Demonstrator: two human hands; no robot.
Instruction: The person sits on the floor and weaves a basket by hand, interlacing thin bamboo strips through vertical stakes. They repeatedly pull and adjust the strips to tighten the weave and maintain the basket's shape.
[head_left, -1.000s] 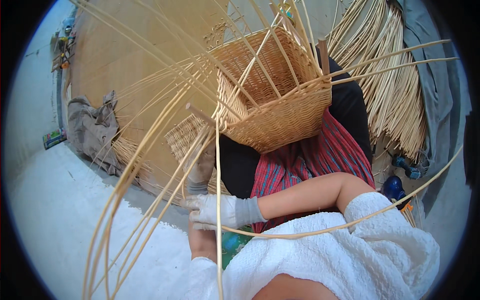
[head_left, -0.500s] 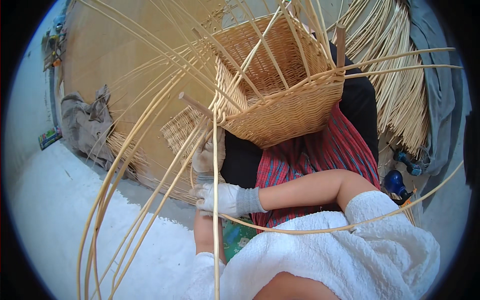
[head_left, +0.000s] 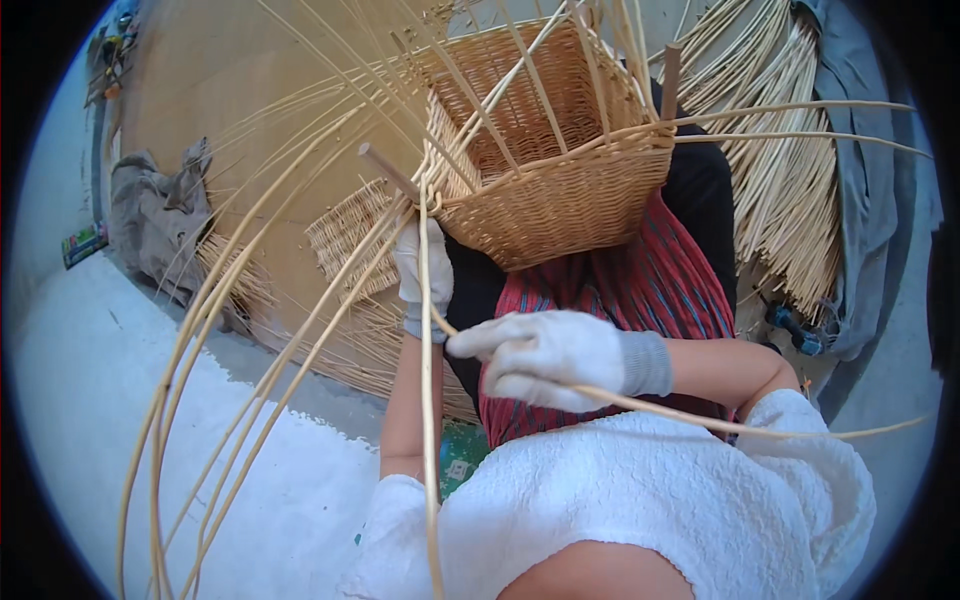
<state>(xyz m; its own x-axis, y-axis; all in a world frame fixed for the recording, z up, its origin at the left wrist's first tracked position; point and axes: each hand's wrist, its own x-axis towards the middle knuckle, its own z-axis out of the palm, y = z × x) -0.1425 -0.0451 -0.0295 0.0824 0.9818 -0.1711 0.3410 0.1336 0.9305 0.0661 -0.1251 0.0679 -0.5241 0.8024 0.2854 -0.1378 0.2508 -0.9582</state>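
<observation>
A woven wicker basket (head_left: 560, 205) rests tilted on my lap, its opening turned up and away, with long canes standing out from its rim. My left hand (head_left: 424, 268), in a white glove, is up against the basket's near left corner; its fingers are hidden behind the canes there. My right hand (head_left: 555, 355), gloved too, is closed around a long thin cane (head_left: 690, 416) in front of the basket. That cane runs from beside my left wrist, through my right hand, and out to the right. Another cane (head_left: 427, 400) hangs straight down from the corner, crossing in front of my left hand.
Several long canes (head_left: 215, 330) arc out to the left. Wooden stakes (head_left: 670, 82) rise at the basket's corners. A bundle of canes (head_left: 790, 190) lies at the right beside grey cloth (head_left: 870, 200). A flat woven piece (head_left: 350, 235) and a crumpled grey cloth (head_left: 160, 220) lie left.
My right hand has moved right and up, away from my left forearm, with the cane in it. My left hand has risen to the basket's corner. The view has shifted slightly.
</observation>
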